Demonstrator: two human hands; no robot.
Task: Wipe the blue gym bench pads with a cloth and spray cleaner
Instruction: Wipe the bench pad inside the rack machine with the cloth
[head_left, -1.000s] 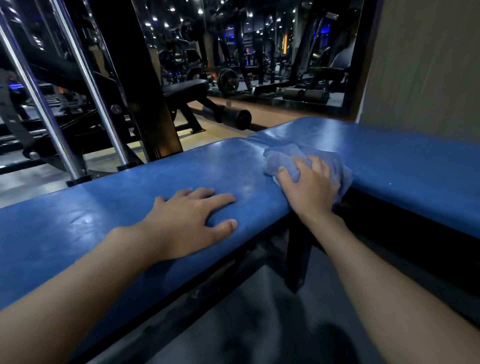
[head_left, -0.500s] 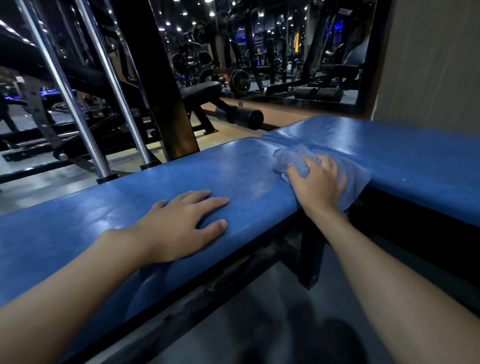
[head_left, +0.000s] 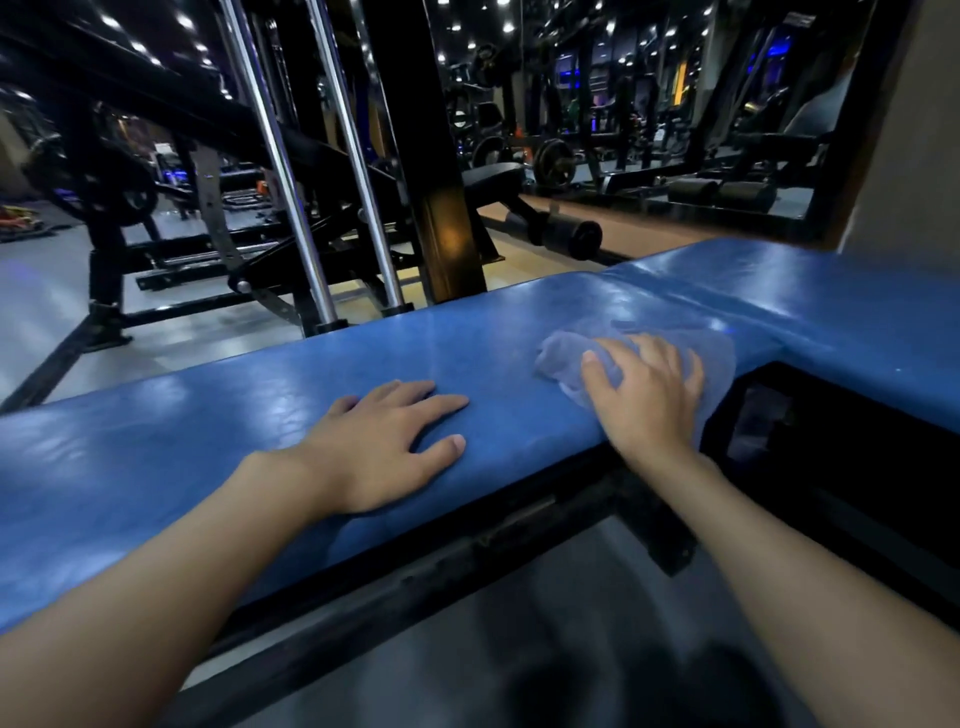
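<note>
The right hand (head_left: 644, 395) presses flat, fingers spread, on the blue cloth (head_left: 566, 364) to wipe the long bench pad (head_left: 208, 431); the left hand (head_left: 384, 441) lies open, empty, likely bracing.

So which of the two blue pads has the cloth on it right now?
The long pad under both hands: the right hand presses the cloth near its end; the angled pad beyond the seam is bare.

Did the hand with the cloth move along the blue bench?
Yes, a little. The right hand and cloth slid left along the blue bench pad, away from the seam and nearer the resting left hand.
</note>
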